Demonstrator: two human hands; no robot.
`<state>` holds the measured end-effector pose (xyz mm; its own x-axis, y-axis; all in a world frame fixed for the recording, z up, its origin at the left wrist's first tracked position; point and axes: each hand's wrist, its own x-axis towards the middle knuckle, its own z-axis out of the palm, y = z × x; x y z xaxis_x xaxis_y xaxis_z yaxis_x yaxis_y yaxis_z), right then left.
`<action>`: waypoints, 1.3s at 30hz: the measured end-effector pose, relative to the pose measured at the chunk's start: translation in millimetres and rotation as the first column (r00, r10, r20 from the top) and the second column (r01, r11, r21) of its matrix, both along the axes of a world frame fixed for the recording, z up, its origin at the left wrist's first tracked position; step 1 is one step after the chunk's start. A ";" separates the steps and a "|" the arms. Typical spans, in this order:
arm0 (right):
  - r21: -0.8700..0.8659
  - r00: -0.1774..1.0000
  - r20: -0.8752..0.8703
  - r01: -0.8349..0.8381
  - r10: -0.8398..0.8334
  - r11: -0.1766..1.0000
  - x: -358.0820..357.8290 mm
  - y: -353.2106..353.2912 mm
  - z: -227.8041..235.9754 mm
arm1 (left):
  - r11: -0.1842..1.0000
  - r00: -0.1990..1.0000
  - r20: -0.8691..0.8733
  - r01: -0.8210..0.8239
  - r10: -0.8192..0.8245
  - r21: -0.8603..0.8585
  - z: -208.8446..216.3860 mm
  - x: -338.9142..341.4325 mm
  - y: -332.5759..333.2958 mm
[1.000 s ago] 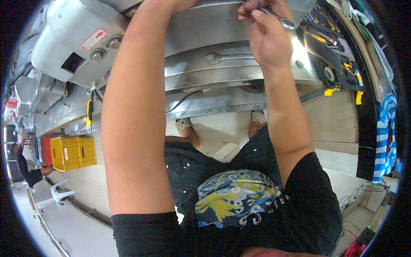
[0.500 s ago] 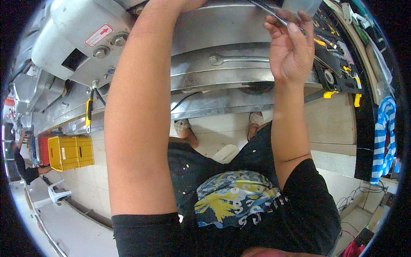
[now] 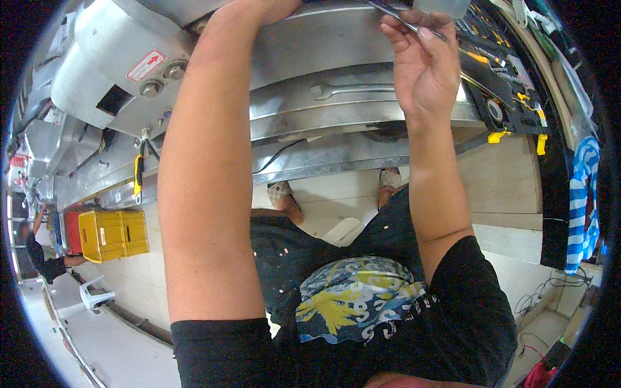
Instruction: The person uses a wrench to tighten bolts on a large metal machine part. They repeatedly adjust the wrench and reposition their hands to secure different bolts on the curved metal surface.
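Partly cropped left hand (image 3: pixel 281 9), grip unclear, right fingers (image 3: pixel 432 44) pinching cut-off metal tool (image 3: pixel 396 15).

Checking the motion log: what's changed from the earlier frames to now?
The right hand moved right, then slightly back left; its palm now shows more. It keeps hold of the metal tool, whose ring end no longer shows face-on. Unchanged: the left hand, partly cut off at the top edge, and the open-ended wrench on the steel ledge.
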<state>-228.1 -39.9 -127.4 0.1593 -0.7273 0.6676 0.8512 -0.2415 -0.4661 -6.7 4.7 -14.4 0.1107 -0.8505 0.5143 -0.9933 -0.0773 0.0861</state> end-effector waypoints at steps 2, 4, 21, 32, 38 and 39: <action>-0.003 1.000 -0.002 -0.004 0.004 1.000 -1.9 -1.4 -1.1 | 0.998 0.999 0.042 -0.036 0.034 0.059 -0.4 2.8 -6.0; 0.016 0.999 0.001 -0.041 0.041 0.999 5.0 1.8 2.2 | 0.993 0.995 0.039 -0.098 0.096 0.071 8.0 7.7 8.2; 0.087 0.996 0.063 -0.065 0.060 0.994 -16.8 -7.2 -4.1 | 0.999 0.997 0.079 -0.024 0.022 0.025 4.0 5.7 -2.6; 0.015 0.998 0.016 -0.054 0.054 0.998 -9.6 -17.2 4.4 | 0.995 0.999 0.040 0.033 -0.037 0.089 11.2 5.0 -3.9; -0.091 0.981 0.014 -0.192 0.194 0.977 40.8 3.5 12.1 | 0.994 0.997 -0.023 -0.071 0.073 0.086 -5.5 11.4 25.0; -0.023 0.992 -0.058 -0.113 0.111 0.993 32.6 -0.2 9.5 | 0.993 0.995 -0.003 -0.100 0.101 0.068 -10.9 19.0 31.4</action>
<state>-195.4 -40.1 -117.8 0.2769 -0.6848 0.6740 0.8457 -0.1593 -0.5093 12.3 36.1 -25.3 0.2004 -0.8676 0.4550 -0.9797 -0.1824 0.0835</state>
